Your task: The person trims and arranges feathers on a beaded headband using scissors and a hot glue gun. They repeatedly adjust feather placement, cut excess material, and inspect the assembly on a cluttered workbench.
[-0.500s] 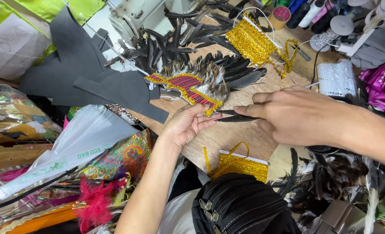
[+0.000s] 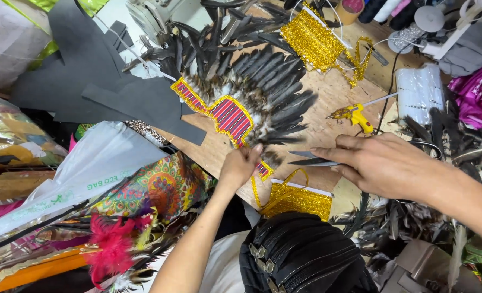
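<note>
On the counter (image 2: 328, 116) the feather headband (image 2: 235, 116) runs diagonally, far-left end down to near-right, with its dark feathers fanning away to the far right. The left hand (image 2: 240, 165) has its grip pinched on the band's near end. The right hand (image 2: 385, 163) has its grip closed on a single dark feather (image 2: 311, 159), lying roughly level, tip pointing left toward the band.

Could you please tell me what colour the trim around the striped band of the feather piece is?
Glittery gold trim, bordering the red striped band; head view.
</note>
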